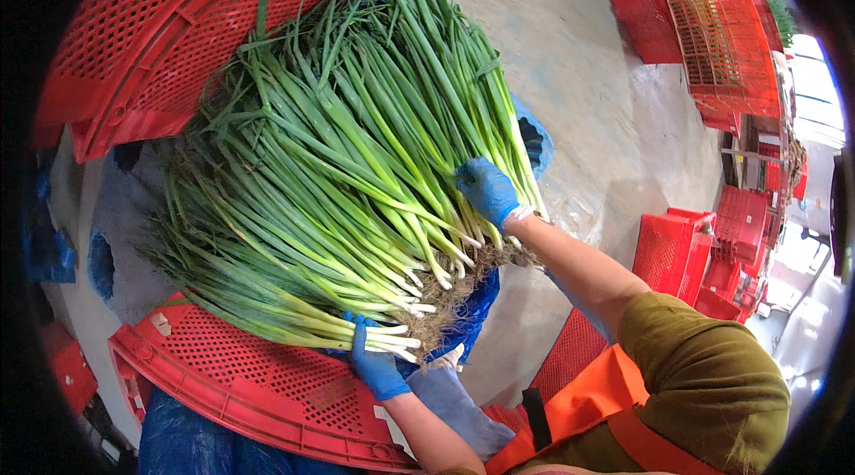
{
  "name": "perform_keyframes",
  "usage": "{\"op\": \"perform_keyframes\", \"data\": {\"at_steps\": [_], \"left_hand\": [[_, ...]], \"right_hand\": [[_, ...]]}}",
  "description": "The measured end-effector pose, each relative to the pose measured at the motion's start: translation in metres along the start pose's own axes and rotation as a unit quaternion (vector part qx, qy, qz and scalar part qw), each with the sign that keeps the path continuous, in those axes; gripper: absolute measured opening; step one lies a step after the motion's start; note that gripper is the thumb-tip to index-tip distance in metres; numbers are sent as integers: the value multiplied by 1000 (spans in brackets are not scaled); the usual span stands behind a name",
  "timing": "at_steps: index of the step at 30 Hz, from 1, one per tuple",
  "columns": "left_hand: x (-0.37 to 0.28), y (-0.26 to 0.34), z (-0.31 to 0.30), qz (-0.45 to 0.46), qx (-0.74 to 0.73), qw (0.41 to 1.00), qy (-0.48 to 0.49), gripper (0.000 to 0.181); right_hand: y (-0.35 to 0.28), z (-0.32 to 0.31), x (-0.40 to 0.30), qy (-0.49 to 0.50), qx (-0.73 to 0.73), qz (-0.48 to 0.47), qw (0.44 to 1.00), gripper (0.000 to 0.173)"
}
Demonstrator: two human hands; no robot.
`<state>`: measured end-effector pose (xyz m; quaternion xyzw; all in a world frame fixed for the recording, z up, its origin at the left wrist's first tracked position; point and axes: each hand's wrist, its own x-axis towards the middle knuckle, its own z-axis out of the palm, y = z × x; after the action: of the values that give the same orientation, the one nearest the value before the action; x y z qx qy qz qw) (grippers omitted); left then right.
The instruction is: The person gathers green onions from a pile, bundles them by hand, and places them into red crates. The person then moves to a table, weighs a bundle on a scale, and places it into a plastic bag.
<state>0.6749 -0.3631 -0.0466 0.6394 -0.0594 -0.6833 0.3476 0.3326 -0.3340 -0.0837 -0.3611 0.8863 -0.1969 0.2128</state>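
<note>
A broad heap of spring onions (334, 161) lies before me, green leaves toward the upper left. Their white ends and tangled brown roots (434, 321) face me. My left hand (379, 368), in a blue glove, grips a small bunch of spring onions (320, 329) near the white ends, with the thumb over the stalks. My right hand (489, 191), also blue-gloved, rests on the stalks at the heap's right side. Its fingers curl down among them, so their hold is hidden.
A red perforated plastic crate (267, 368) stands below the heap, and another red crate (147, 41) at upper left. Blue plastic sheeting (477, 315) shows beneath the roots. More red crates (674, 248) are at right on the concrete floor (568, 74). Orange crates (715, 27) stand at upper right.
</note>
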Motion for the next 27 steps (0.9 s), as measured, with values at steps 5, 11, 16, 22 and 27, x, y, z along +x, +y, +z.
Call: {"op": "perform_keyframes", "data": {"at_steps": [5,11,16,22,27], "left_hand": [[-5,2,2,20,20,1000,-3,40],[-11,4,13,-22,0,1000,-6,40],[-5,1,0,18,30,999,-11,41],[-28,14,-25,7,-18,998,-58,39],[-75,63,-43,6,101,994,-44,23]], "right_hand": [[34,-11,-7,130,55,171,975,25],[78,-14,-23,-29,-28,174,984,25],[57,-17,-28,-38,-41,175,983,22],[61,-20,-39,3,-19,110,994,47],[33,-43,-62,9,19,86,996,57]]}}
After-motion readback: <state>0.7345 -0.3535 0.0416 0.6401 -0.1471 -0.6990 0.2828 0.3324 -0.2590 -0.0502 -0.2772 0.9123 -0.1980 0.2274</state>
